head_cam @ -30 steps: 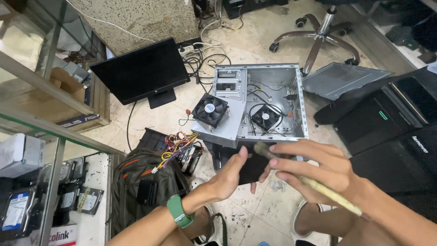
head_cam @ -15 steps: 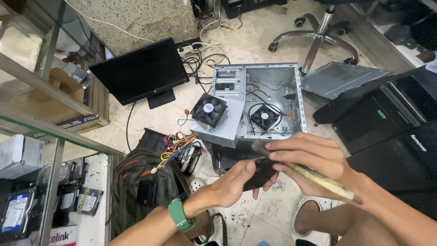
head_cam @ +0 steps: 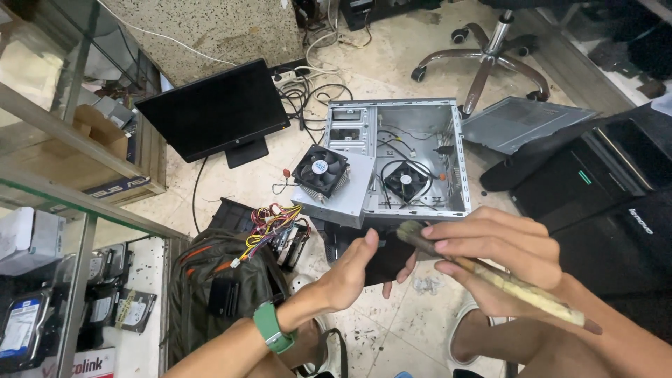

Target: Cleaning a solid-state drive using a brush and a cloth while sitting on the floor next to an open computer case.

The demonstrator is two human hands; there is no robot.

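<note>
Hands first: the left hand (head_cam: 350, 269), green watch (head_cam: 271, 327) on its wrist, has its fingers wrapped around a small flat black part (head_cam: 383, 260), gripping it from the left side. Can't tell what the part actually is, it's mostly hidden behind both hands. The right hand (head_cam: 497, 255) has its fingers closed around a worn paintbrush (head_cam: 490, 276), with the bristle end touching the top of that black part and the pale chipped handle running back along the forearm. All of this is held up in the air above the floor (head_cam: 392, 329), roughly over its near middle.

Just beyond the hands lies an open grey computer case (head_cam: 420, 157) on its side, a case fan (head_cam: 406, 180) inside it. A black cooler fan (head_cam: 320, 170) sits on the metal plate at the case's left edge. Left of that there's a bundle of coloured power cables (head_cam: 269, 224) spilling over a dark backpack (head_cam: 217, 280). A black monitor (head_cam: 213, 108) stands further back on the floor, with a tangle of cords and a power strip (head_cam: 294, 75) behind it. The removed grey side panel (head_cam: 521, 122) lies toward the right, near an office chair base (head_cam: 486, 52). Glass shelves (head_cam: 56, 175) with hard drives (head_cam: 21, 325) run along the left edge of the floor.
</note>
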